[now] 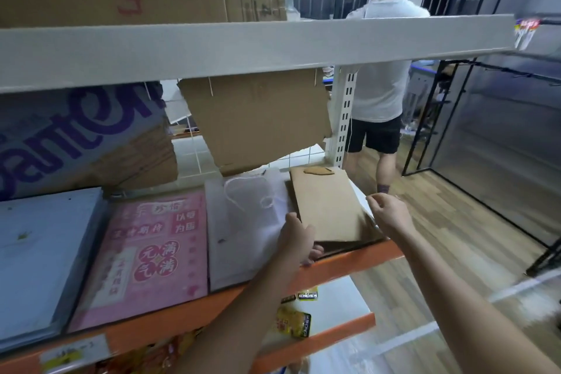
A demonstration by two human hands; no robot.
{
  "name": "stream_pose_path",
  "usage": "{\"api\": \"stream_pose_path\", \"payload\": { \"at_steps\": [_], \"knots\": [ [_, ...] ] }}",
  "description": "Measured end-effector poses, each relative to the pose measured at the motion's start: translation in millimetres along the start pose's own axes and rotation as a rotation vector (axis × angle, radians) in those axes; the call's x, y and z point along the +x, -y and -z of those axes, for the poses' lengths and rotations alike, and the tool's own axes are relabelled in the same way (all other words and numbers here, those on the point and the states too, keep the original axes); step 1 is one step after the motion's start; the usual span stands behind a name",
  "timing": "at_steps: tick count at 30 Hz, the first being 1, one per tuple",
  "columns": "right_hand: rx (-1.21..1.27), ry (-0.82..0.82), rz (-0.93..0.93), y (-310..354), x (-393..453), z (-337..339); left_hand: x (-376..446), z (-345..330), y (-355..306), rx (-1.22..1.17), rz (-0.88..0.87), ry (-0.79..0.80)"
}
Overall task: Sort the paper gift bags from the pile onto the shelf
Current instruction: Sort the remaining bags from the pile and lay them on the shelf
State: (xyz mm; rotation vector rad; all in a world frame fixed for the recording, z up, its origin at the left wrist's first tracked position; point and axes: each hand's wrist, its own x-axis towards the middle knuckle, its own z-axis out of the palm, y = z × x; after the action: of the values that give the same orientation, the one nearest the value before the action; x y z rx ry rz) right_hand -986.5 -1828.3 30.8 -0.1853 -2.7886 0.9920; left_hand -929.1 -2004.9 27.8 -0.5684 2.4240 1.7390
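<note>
Four flat stacks of paper gift bags lie side by side along the front edge of the shelf (188, 317), whose front rail is orange. From the shelf's left end: one pale blue stack (39, 258), one pink stack (148, 252) printed with red and white characters, one white stack (246, 222) with a looped string handle lying on top, and one brown kraft stack (329, 206) at the shelf's right front corner, beside the white perforated upright (344, 118).

The left hand (299, 240) grips the near left corner of the brown kraft stack at the shelf's front edge, thumb on top and fingertips curled under the lip. The right hand (390, 211) sits at the right edge of the same stack, fingers curled loosely with thumb and forefinger close together; whether they pinch the bag's edge cannot be told.

Behind the stacks, toward the shelf's back edge, stand two cardboard pieces: one box (76, 136) with purple lettering at the left and one plain torn sheet (258, 118) in the middle. On the lower shelf lies one yellow snack packet (293, 323). One other person (382, 70) stands beyond the shelf's right end, back turned.
</note>
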Motion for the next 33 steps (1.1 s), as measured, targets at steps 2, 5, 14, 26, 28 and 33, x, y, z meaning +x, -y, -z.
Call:
{"api": "stream_pose_path", "payload": {
  "at_steps": [2,5,14,26,28,33],
  "knots": [
    [-0.014,0.005,0.007,-1.2,1.6,-3.2,-0.9,5.4,-0.2,0.189,-0.069,0.006],
    [-0.011,-0.004,0.013,-2.1,3.8,-6.2,-4.6,8.9,4.4,0.449,-0.203,0.022],
    [-0.014,-0.076,0.095,17.0,3.7,-21.6,-9.4,64.2,8.4,0.605,-0.382,0.028],
    [-0.048,-0.008,0.564,172.0,-75.6,-101.1,-39.8,243.6,69.5,1.160,-0.458,-0.376],
    [-0.057,0.054,0.622,205.3,-101.3,-121.6,-55.6,285.6,86.4,1.222,-0.410,-0.434],
    [-0.065,0.170,0.769,286.5,-179.8,-174.4,-111.6,393.8,137.4,1.186,-0.306,-0.569]
  ]
}}
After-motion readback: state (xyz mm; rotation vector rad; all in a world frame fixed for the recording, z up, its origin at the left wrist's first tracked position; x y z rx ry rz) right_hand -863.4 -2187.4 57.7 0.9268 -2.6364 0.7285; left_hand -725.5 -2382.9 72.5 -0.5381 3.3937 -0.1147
